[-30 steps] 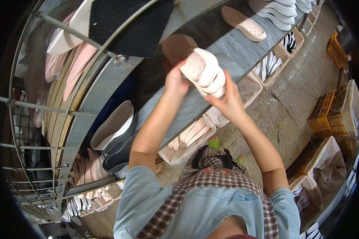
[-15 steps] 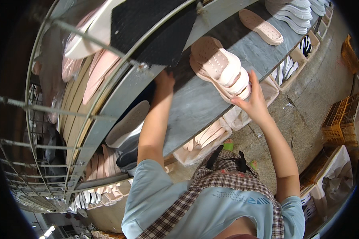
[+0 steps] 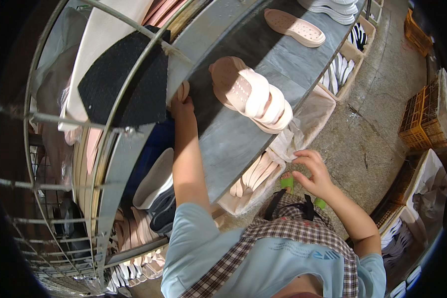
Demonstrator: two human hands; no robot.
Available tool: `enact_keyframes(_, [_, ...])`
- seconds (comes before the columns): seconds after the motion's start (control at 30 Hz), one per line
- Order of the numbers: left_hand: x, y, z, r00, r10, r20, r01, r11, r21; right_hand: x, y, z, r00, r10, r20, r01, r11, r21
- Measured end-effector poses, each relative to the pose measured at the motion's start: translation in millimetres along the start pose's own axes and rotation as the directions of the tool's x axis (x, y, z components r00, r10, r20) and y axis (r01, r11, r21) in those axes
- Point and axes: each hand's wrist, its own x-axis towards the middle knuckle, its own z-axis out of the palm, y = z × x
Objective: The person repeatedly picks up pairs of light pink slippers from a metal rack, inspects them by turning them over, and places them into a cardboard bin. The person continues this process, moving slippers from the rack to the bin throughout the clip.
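Note:
A pale pink sandal [image 3: 256, 92] with wide straps across its front lies on the grey bench, its toe toward the near edge. My left hand [image 3: 183, 105] reaches to the bench's far side, fingers closed around a pale pink strap-like piece [image 3: 184, 90], partly hidden by the hand. My right hand [image 3: 315, 174] hovers past the bench's near edge with its thumb and fingers apart, holding nothing. Close to it is a plastic-lined bin [image 3: 310, 111]. Pale pink straps [image 3: 256, 175] fill another bin below the bench edge.
A pink sole [image 3: 295, 28] and stacked white soles [image 3: 335, 9] lie farther along the bench. Bins of white straps [image 3: 338, 74] stand along its edge. A wire rack [image 3: 32, 186] with a black panel [image 3: 126, 79] crowds the left. Yellow crates [image 3: 418, 116] stand right.
My right hand has let go of the sandal and drawn back toward me, off the bench. My left hand now shows a pale pink piece at its fingers. The whole view has shifted.

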Motion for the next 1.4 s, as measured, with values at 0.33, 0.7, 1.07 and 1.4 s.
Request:
enact_keyframes(0.33, [-377,61,-143,0.936,-0.341,0.084,0.295,0.894,0.337,-23,14,63,0.713,0.247,0.656,-0.685,0.446,0.577])
enact_keyframes(0.7, [-514,43,-204,0.813,-0.547,0.200,0.116,0.489,0.864,-101,-19,42,0.809,0.037,0.587,-0.553,-0.291,0.781])
enact_keyframes(1.07, [-471,-110,-74,0.573,-0.460,0.679,-0.243,0.695,0.676,-126,-30,-97,0.859,0.446,0.252,-0.415,0.318,0.852])
enact_keyframes(1.4, [-536,-143,-43,0.216,-0.927,0.308,0.551,0.376,0.745,-159,-12,-147,0.737,0.646,0.198,-0.450,0.250,0.858])
